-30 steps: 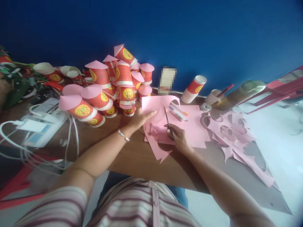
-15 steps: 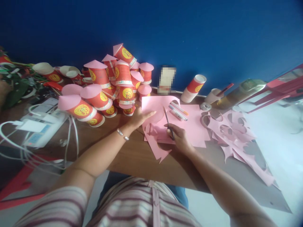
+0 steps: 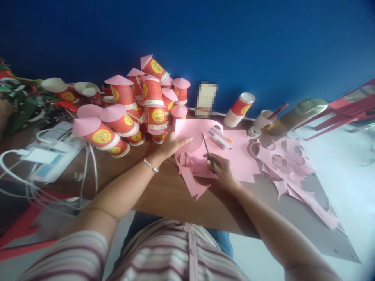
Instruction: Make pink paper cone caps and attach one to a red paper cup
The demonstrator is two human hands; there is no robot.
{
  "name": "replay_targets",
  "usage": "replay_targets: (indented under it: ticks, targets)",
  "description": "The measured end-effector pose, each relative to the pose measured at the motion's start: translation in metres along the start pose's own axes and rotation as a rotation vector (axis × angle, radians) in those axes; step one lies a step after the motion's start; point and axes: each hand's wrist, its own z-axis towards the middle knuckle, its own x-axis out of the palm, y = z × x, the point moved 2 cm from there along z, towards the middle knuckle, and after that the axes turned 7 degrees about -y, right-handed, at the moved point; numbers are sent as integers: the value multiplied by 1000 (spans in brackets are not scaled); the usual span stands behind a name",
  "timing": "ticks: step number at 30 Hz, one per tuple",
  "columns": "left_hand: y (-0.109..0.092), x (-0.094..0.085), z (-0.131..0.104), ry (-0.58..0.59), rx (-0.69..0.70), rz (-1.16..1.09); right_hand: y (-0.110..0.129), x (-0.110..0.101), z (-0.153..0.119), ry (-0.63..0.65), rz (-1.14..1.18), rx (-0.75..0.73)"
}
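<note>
"Where those red cups point(image 3: 154, 93) stand piled, what's just beside them?"

"The left hand point(image 3: 172, 145), thumb outstretched, fingers partly hidden, holding a pink sheet point(image 3: 187, 128)."

"And further right?"

"Dark scissors point(image 3: 208, 153) at that sheet's curved edge, the right hand point(image 3: 222, 167) curled around their handles."

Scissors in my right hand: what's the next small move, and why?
I'd probably turn the pink sheet slightly with the left hand, feeding it toward the scissors: held in the right hand, they meet the sheet by a rounded edge, and the left thumb lies across it, so a small turn looks manageable.
</note>
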Motion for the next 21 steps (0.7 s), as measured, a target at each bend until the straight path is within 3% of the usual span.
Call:
replay_targets:
  ticks: [8,21]
  targets:
    - [0,0,0,70,8,-29,-2,0,1,18,-1,-4]
    - [-8,1,-1,54,30,-37,1,0,-1,22,5,18]
